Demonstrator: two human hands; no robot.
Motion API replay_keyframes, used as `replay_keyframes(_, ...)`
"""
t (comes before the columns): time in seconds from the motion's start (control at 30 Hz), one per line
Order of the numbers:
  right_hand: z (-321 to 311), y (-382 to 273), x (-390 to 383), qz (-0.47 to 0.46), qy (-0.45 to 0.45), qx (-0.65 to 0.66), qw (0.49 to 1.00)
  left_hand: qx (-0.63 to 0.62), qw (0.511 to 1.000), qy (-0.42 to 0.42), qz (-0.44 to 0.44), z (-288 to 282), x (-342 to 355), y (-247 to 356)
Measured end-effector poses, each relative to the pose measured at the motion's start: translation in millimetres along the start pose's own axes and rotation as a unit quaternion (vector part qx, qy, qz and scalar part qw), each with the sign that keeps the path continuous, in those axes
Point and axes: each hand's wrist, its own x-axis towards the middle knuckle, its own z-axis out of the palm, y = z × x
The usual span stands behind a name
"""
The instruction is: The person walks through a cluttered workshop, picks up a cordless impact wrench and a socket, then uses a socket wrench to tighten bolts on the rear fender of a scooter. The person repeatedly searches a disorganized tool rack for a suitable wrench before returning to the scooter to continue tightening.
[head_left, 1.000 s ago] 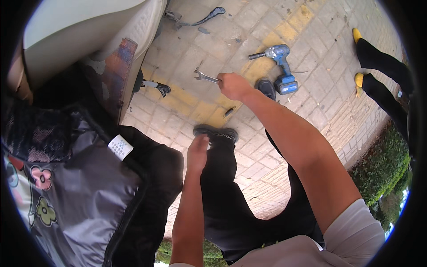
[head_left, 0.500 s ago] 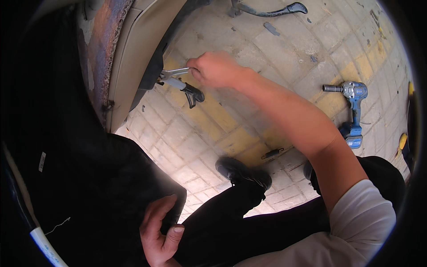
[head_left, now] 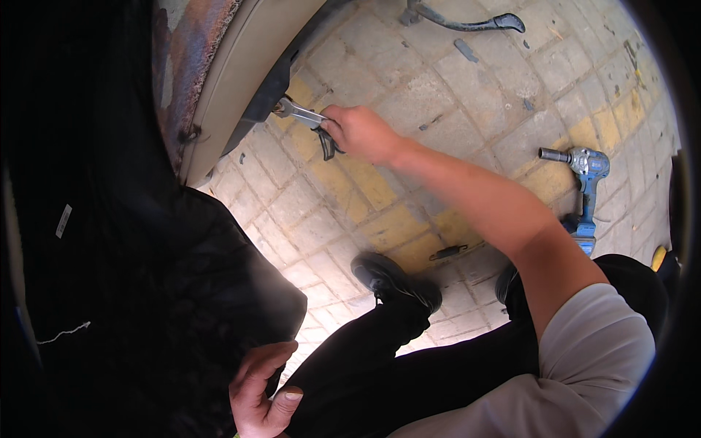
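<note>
My right hand is closed around the end of a silver wrench. The wrench's head meets a fitting at the lower dark edge of a beige vehicle panel; how it sits there is too small to tell. Just behind the wrench and partly hidden by it and my hand, a black handle-like part sticks out. Low in the picture, my left hand holds nothing, its thumb apart from the fingers, beside a large black cover.
A blue cordless impact wrench lies on the paving at the right. Toward the far side is a dark bent lever. A small black spring-like piece lies near my shoe. Yellow paint marks the paving stones.
My right hand has swung the wrench's free end slightly toward me, so it slopes more and covers the grey bar behind it. The whole view has shifted a little. My left hand stays nearly put.
</note>
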Motion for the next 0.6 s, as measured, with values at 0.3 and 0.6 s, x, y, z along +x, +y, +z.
replay_keyframes(0.3,108,-38,-12,0.193,0.095,0.290,0.932,0.006,1.000,-0.005,0.026,3,-2,3)
replay_keyframes(0.6,70,-33,-39,0.199,0.080,0.167,0.962,-0.013,1.000,-0.015,0.016,-1,-8,2)
